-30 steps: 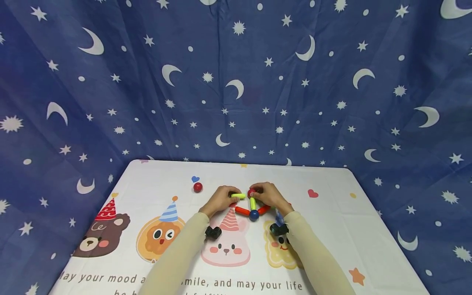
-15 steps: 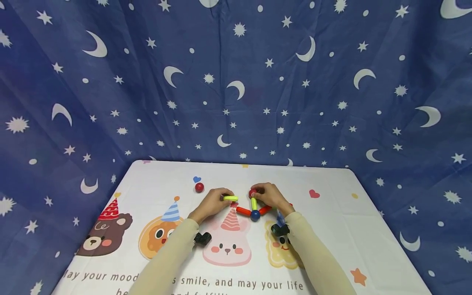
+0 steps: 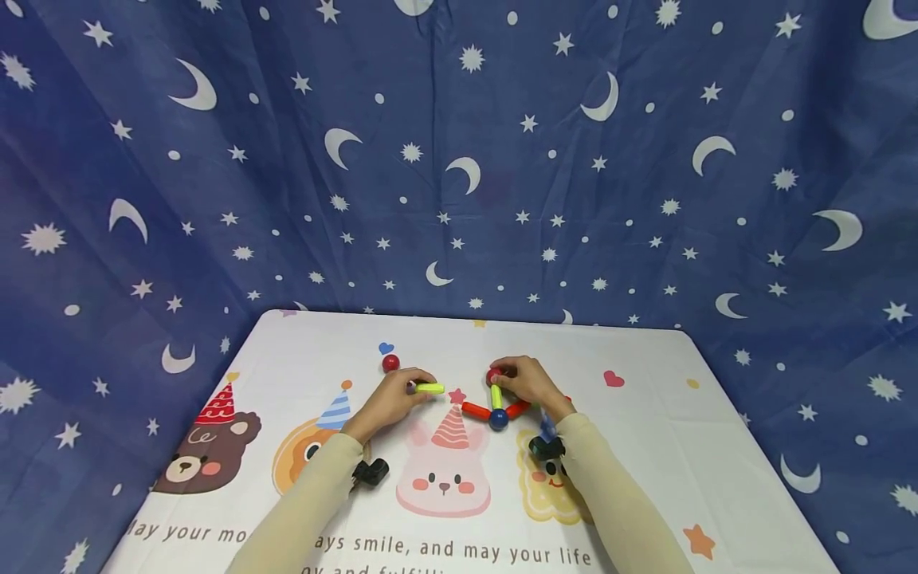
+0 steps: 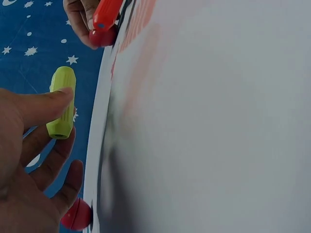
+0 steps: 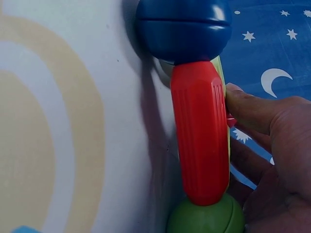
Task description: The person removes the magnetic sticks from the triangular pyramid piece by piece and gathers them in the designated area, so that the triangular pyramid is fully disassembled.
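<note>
My left hand [image 3: 393,399] pinches a yellow-green magnetic rod [image 4: 62,104] between thumb and fingers, raised above the table. A loose red ball [image 3: 390,363] sits just behind that hand. My right hand [image 3: 529,379] grips another red ball [image 3: 492,376] at the far end of a joined figure. From that ball a second yellow-green rod [image 3: 496,396] runs to a blue ball [image 3: 498,419]. Two red rods spread from the blue ball, a left one [image 3: 476,410] and a right one [image 5: 201,133]. The right one ends at a green ball [image 5: 206,216], seen in the right wrist view.
A white tablecloth [image 3: 645,446] printed with cartoon animals and lettering covers the table. Behind it hangs a blue curtain [image 3: 502,263] with moons and stars. Dark wrist cameras sit on the left wrist [image 3: 370,472] and right wrist [image 3: 547,448].
My left hand has drawn away to the left and slightly nearer, carrying the yellow-green rod from the figure. The right hand keeps its hold on the red ball.
</note>
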{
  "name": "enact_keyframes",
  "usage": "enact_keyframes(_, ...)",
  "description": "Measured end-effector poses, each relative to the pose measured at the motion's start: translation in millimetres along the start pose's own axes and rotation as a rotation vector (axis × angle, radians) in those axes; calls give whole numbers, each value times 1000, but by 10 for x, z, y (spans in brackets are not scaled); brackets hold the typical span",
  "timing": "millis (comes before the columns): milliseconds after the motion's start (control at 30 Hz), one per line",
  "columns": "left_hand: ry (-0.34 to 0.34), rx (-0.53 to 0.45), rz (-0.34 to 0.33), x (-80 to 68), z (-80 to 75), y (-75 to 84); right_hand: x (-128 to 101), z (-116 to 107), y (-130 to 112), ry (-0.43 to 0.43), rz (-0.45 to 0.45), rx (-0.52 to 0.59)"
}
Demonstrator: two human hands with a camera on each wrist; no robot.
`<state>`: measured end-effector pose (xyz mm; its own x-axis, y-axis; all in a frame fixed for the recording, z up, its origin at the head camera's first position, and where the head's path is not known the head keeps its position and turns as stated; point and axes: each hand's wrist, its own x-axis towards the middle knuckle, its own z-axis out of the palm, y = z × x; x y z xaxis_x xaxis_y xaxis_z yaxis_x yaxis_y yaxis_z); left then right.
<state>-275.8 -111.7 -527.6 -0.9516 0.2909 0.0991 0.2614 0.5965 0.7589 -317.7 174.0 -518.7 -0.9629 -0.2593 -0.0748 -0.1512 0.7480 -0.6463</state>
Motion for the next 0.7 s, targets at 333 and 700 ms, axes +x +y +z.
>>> enact_keyframes(333,17,37,-21,-121,-145,-146,-2,-6,24,8,-22,-2)
enact_keyframes(700,23,95,7,-149,-215,-260,-7,3,16,-1,0,10)
